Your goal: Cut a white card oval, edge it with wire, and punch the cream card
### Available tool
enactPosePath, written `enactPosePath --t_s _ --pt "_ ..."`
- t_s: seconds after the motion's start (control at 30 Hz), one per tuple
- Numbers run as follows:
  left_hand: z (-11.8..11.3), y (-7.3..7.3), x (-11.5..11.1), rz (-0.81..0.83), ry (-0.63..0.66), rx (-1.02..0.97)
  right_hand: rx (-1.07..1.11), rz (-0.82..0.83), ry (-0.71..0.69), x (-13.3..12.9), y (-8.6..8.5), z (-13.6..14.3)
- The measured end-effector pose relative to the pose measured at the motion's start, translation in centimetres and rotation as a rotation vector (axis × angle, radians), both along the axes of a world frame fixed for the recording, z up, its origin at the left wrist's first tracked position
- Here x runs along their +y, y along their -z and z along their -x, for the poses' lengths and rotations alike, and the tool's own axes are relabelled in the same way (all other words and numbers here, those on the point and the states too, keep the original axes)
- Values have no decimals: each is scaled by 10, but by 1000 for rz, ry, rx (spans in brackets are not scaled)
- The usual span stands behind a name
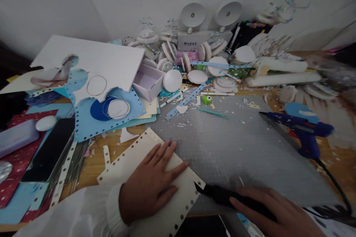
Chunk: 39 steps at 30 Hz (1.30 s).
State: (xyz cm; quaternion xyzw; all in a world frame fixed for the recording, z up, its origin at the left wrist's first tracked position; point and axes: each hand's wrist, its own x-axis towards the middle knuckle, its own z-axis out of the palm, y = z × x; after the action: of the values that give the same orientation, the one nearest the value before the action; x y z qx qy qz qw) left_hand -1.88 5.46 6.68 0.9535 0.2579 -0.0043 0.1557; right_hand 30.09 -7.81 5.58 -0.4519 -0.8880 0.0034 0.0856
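My left hand (155,181) lies flat with fingers spread on a cream sheet of paper (180,189), whose edges carry rows of small flower-shaped punched holes. The sheet sits at a slant, partly on the grey cutting mat (222,140). In my right hand (272,207) is a black craft knife (222,194), gripped by its handle. Its dark tip meets the sheet's right corner, at the end of the punched border. A slit appears to run in from that corner beside a narrow strip (194,177). The knife's rear end is covered by my fingers.
A blue glue gun (304,129) lies on the right with its cord trailing forward. White foam discs (172,80), a lilac box (148,81) and a twin-head lamp (204,39) crowd the back. At left are a phone (51,152) and cut white board (108,55).
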Motion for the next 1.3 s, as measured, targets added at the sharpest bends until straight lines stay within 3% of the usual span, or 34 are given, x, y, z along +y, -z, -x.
enactPosePath --t_s 0.57,1.13,1.3 --pt "0 0 -1 -20 11 -2 36 63 36 -2 0 -5" --pt "1 0 0 1 7 -20 184 185 -4 31 -4 13" --pt "1 -1 -1 9 -5 -30 205 228 6 29 -9 6"
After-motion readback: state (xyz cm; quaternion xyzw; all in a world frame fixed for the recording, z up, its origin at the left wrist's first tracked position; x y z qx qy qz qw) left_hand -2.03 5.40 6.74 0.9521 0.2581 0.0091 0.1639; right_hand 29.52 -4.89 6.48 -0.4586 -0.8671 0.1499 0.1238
